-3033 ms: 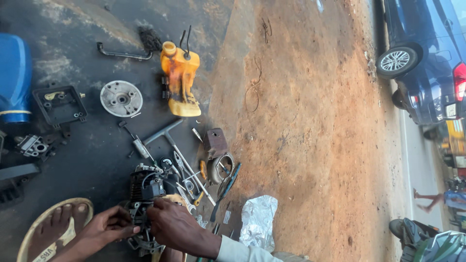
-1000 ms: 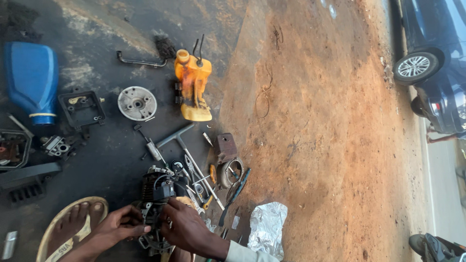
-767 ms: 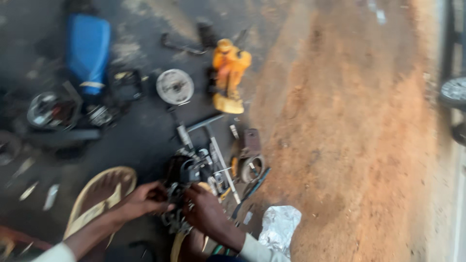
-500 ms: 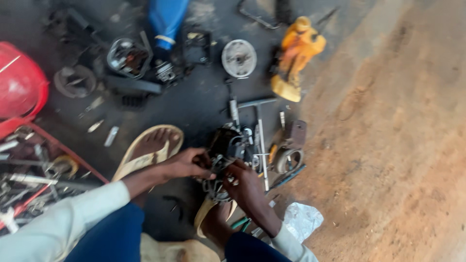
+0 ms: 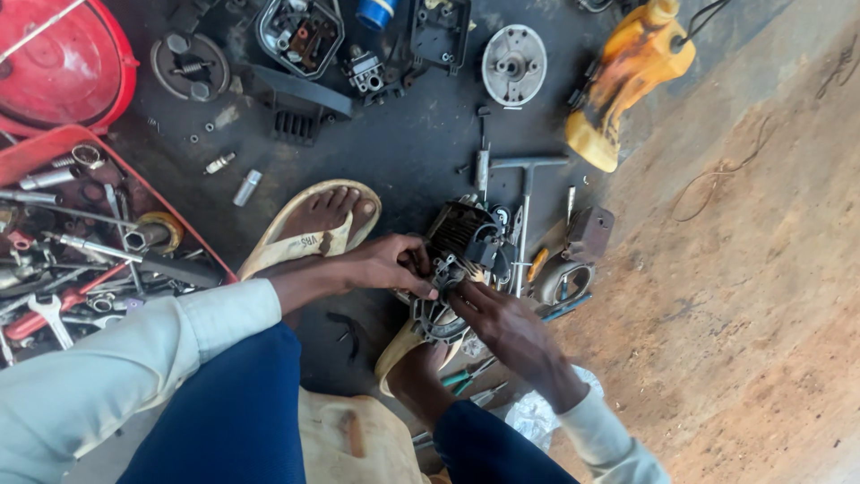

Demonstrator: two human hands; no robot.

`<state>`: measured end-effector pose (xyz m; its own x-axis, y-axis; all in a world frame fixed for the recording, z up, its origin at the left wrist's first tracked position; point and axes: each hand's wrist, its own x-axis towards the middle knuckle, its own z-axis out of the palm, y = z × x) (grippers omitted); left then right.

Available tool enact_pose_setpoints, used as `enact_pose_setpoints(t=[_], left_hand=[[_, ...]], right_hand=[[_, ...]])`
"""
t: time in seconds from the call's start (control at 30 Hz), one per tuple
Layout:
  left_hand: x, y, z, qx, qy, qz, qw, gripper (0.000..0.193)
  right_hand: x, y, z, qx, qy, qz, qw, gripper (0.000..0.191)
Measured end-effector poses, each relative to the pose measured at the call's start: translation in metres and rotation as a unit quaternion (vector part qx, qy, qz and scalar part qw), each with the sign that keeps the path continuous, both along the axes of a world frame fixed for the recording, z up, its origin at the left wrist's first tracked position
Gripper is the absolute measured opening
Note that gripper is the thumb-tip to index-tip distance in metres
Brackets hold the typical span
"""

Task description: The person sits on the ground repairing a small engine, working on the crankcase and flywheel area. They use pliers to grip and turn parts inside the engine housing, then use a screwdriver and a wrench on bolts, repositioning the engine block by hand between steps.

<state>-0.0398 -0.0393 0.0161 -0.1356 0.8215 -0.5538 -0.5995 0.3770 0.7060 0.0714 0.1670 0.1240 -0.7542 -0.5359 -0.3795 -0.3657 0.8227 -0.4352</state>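
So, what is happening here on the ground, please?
A person sits low on dark, oily ground and works with both bare hands on a small engine. The left hand grips its side; the right hand holds its lower part, near the ring-shaped base. Around it lie a T-handle wrench, a yellow tank, a round metal disc and green pliers. A red tray of tools stands by the left arm.
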Motion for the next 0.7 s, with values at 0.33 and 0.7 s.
enact_pose_setpoints(t=[0.33, 0.7], left_hand=[[-0.004, 0.01, 0.011, -0.007, 0.013, -0.007, 1.0, 0.05], [-0.009, 0.02, 0.02, 0.005, 0.009, 0.002, 1.0, 0.05]], right_hand=[[-0.002, 0.033, -0.011, 0.073, 0.101, 0.232, 0.965, 0.041], [0.0, 0.047, -0.021, 0.087, 0.105, 0.271, 0.953, 0.053]])
